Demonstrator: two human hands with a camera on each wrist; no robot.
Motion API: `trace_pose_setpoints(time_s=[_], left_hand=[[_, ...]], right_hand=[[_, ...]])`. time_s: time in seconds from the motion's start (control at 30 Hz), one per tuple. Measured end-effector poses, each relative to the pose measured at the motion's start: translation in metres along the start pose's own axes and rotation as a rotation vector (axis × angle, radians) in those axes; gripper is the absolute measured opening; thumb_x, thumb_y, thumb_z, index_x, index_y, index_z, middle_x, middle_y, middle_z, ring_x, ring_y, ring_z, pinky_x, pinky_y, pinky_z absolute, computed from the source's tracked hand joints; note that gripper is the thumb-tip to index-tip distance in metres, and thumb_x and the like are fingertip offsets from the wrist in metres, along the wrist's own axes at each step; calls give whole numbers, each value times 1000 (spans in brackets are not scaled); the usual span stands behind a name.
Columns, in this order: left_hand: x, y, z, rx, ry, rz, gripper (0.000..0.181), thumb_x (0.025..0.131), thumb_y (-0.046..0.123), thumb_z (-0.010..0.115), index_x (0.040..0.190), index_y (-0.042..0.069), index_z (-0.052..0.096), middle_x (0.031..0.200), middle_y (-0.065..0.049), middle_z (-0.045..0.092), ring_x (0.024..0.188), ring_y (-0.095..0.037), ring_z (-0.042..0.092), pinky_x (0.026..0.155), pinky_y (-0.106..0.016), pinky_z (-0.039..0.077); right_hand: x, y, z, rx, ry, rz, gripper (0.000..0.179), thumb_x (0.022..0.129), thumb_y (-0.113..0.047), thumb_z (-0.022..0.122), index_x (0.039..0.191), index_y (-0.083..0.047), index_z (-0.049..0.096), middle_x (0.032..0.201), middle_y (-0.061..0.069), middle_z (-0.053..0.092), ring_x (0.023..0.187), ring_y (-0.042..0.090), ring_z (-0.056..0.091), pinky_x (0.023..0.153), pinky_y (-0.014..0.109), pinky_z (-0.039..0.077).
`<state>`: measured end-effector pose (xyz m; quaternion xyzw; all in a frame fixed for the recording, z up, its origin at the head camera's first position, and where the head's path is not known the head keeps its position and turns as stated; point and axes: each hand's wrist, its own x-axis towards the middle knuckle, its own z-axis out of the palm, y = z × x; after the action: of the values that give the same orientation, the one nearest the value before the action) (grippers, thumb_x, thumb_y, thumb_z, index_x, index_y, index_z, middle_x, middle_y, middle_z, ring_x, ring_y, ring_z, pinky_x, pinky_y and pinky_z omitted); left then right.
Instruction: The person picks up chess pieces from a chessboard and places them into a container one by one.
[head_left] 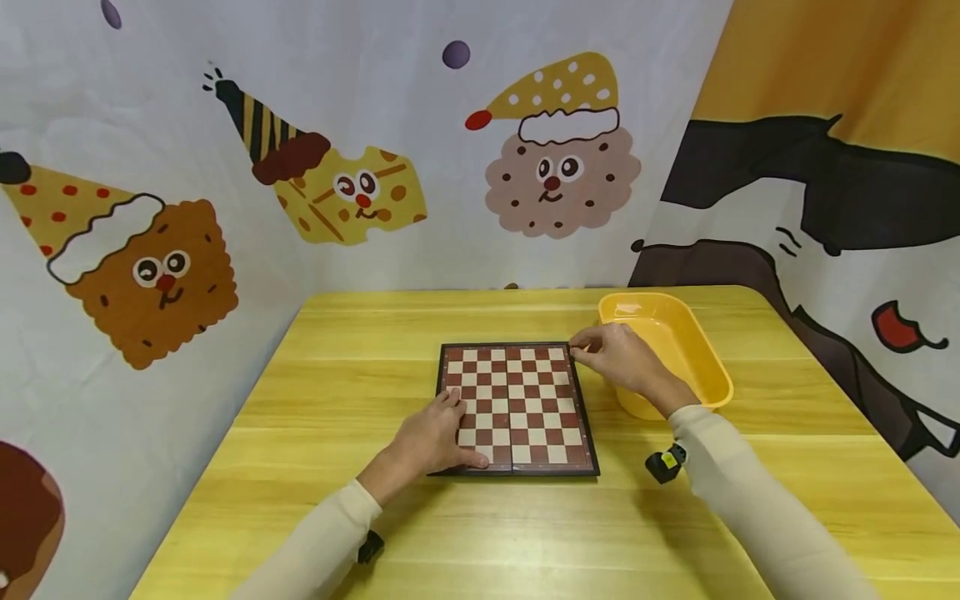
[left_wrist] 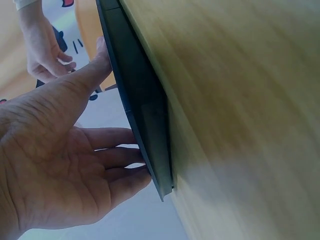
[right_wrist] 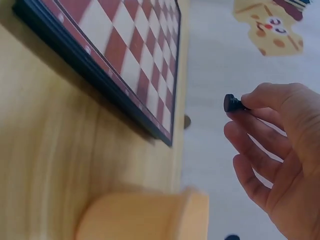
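A folding chessboard (head_left: 521,408) with brown-red and cream squares lies flat and unfolded on the table, a seam running down its middle. My left hand (head_left: 427,437) rests on its left part, fingers spread over the squares and thumb near the front edge. In the left wrist view, those fingertips touch the dark side of the board (left_wrist: 132,85). Above the board's far right corner is my right hand (head_left: 622,358). Between thumb and forefinger it pinches a small black chess piece (right_wrist: 232,103), base outward, as the right wrist view shows; the fingers hide its top.
Right of the board stands a yellow plastic tray (head_left: 716,383), partly covered by my right hand and wrist; its inside is only partly visible. The wooden table (head_left: 360,350) meets a printed cloth (head_left: 405,267) at its back and sides.
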<state>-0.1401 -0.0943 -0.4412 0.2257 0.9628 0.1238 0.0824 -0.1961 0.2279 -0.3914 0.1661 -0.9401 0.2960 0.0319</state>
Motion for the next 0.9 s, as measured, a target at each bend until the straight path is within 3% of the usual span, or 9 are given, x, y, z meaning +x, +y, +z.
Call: trace_pose_setpoints(time_s=[0.17, 0.43, 0.7, 0.9], left_hand=[[-1, 2, -3, 22, -9, -8, 104, 72, 66, 82, 143, -3, 54, 157, -21, 38, 144, -37, 36, 103, -54, 47], [0, 5, -3, 39, -12, -7, 102, 72, 65, 82, 143, -4, 55, 156, -22, 39, 144, -37, 37, 103, -53, 48], [-2, 5, 1, 54, 6, 19, 103, 73, 66, 81, 143, -4, 54, 156, -22, 39, 143, -37, 38, 102, -51, 48], [-1, 4, 0, 42, 4, 12, 102, 73, 64, 81, 143, -5, 54, 156, -22, 39, 144, -37, 37, 101, -52, 50]], right_hand=[[-2, 17, -19, 17, 29, 11, 23, 101, -19, 65, 115, -5, 76, 106, 8, 74, 91, 28, 68, 72, 45, 58], [-9, 51, -41, 56, 105, 66, 29, 103, -21, 63, 117, 3, 73, 113, 20, 71, 104, 38, 65, 88, 57, 53], [-12, 78, -35, 18, 36, 143, 25, 101, -19, 66, 114, 2, 74, 108, 17, 72, 100, 36, 66, 81, 52, 56], [-9, 85, -26, 11, -14, 183, 26, 100, -18, 67, 115, 4, 73, 107, 17, 70, 93, 32, 67, 72, 43, 58]])
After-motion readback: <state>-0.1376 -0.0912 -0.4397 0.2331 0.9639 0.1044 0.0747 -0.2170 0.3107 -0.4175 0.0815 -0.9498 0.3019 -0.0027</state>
